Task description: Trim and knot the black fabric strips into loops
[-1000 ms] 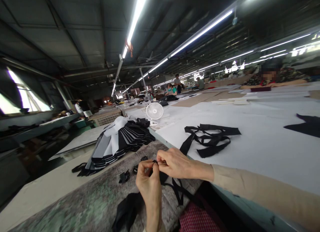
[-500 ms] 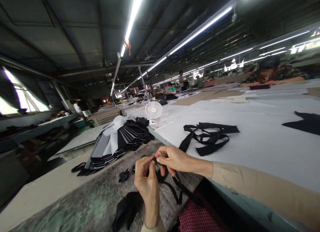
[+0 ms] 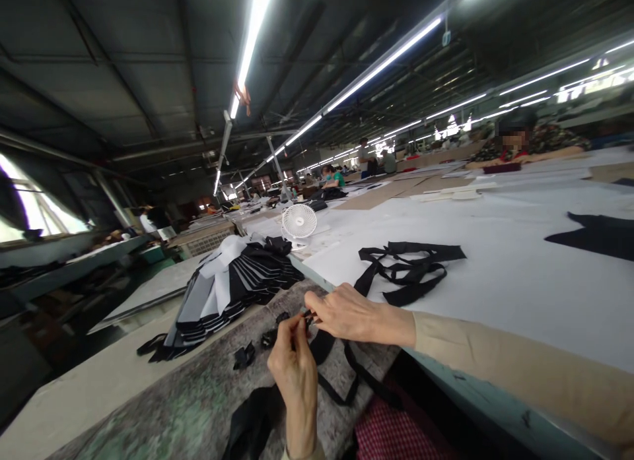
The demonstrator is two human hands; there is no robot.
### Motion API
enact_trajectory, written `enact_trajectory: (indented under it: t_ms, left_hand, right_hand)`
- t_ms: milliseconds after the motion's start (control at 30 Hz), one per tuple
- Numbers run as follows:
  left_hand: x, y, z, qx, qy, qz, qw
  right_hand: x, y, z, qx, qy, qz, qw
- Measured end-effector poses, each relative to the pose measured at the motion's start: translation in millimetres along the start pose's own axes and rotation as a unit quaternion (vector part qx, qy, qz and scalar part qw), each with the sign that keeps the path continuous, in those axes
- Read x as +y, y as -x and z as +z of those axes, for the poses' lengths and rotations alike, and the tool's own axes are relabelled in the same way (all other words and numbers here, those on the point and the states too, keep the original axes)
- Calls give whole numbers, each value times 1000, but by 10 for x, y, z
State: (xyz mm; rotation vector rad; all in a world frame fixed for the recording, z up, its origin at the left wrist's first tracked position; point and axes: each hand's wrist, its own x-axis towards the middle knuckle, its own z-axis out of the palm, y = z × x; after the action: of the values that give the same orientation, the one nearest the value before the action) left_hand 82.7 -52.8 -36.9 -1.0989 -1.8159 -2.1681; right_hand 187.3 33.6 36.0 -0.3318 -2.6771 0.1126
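Note:
My left hand (image 3: pixel 293 358) pinches a black fabric strip between thumb and fingertips. Close against it, my right hand (image 3: pixel 341 313) is closed on the same dark strip, back of the hand turned up. Most of what lies between the fingertips is hidden. Below the hands a black fabric strip (image 3: pixel 371 379) trails over the mottled grey board (image 3: pixel 163 407). Small black scraps (image 3: pixel 244 356) lie on the board left of my left hand, and a larger black cloth piece (image 3: pixel 252 420) sits under my left wrist.
A fanned stack of black and grey cut pieces (image 3: pixel 232 282) lies ahead on the left. Behind it stands a white fan (image 3: pixel 299 222). Tangled black strips (image 3: pixel 411 265) and a black piece (image 3: pixel 594 235) rest on the white table (image 3: pixel 495 295). A co-worker (image 3: pixel 525 140) sits across it.
My right hand has rolled over, its back now facing up, with the fingers still at the left fingertips. The left hand stays nearly in place. The view has shifted slightly.

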Motion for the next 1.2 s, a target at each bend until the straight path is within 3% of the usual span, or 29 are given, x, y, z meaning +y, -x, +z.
enact_trajectory:
  t_ms: [100,233,400,567,700,800,933,1000,1100,1200]
  left_hand:
    - [84,11,22,-21,120,-91,988]
    - [285,34,-13,-46,304,-202,930]
    - [478,89,-62,-67,348,-209,912]
    - [426,72,-33,-66,335,-195,920]
    - [213,-57,-153,-112,284,-185,934]
    - [-31,-195,-373,-150,172,-175,958]
    - [-366,-362,-601,-153,59,-184,969]
    - [-535,-426,-635,-140,27,-176,974]
    - [-796,-485,-615,-118,-26,-147,982]
    - [-1010,-491,-546,-124,-108,-122,979]
  right_hand:
    - [108,-25,-1,16,-6,2,1000]
    - [287,-96,-57,79,-76,56,992]
    - [356,-130,-130,100,-102,57,988]
    - [367,-129,-94,100,-85,51,990]
    - [518,-122,-174,101,-122,91,983]
    - [694,-98,-319,78,-178,98,976]
    - [940,-80,-491,39,-176,101,978]
    - [1080,-82,-547,84,-143,131,977]
    - [1334,-75,-609,195,-68,214,955]
    - [1615,-11,-646,223,16,324,919]
